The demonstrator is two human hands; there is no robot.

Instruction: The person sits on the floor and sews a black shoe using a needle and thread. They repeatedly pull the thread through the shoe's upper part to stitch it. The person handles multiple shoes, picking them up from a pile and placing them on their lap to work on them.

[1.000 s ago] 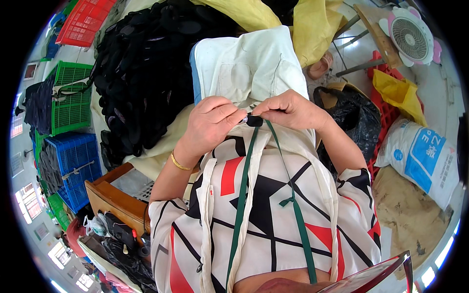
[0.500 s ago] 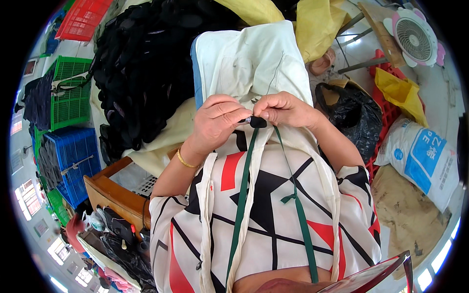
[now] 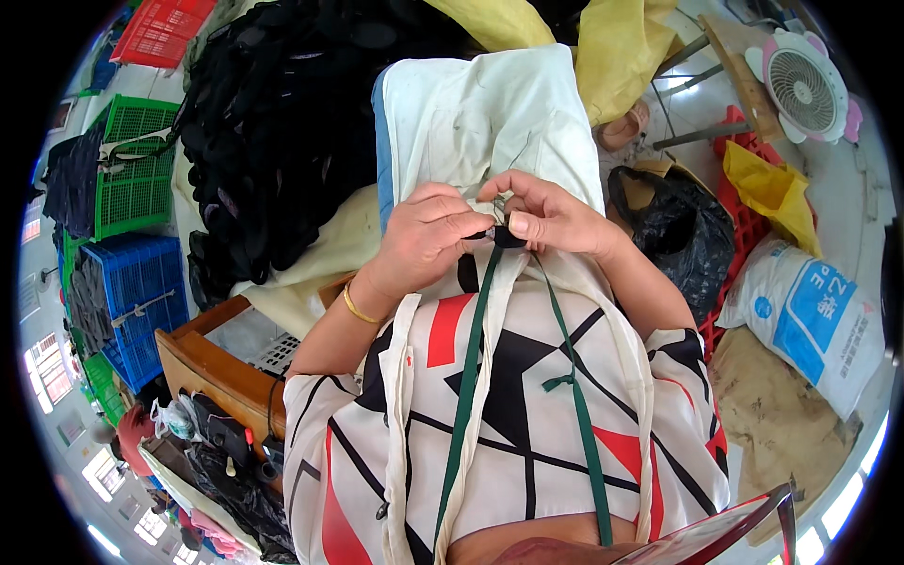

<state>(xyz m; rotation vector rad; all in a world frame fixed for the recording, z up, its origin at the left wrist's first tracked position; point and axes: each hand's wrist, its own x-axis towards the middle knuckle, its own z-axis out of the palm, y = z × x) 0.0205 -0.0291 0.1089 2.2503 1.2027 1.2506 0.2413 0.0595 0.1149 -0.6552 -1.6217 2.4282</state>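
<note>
In front of my chest, both hands meet over a small black piece (image 3: 509,237) that looks like fabric. My left hand (image 3: 424,235) is closed, pinching its left end between thumb and fingers. My right hand (image 3: 556,218) has its thumb on the right end, with the index finger raised and curved above it. Something thin and metallic shows between the fingers, too small to make out. A white cloth (image 3: 490,104) covers my lap beneath the hands. A green ribbon (image 3: 468,386) hangs from my neck to behind the black piece.
A big heap of black pieces (image 3: 273,141) lies at the far left. Green (image 3: 141,179) and blue crates (image 3: 151,292) stand left, beside a wooden drawer (image 3: 212,377). On the right are a black plastic bag (image 3: 683,235), a white sack (image 3: 810,311) and a fan (image 3: 800,80).
My right index finger has lifted and spread away from the thumb. The black piece has turned slightly between my hands, and the left fingers have shifted a little.
</note>
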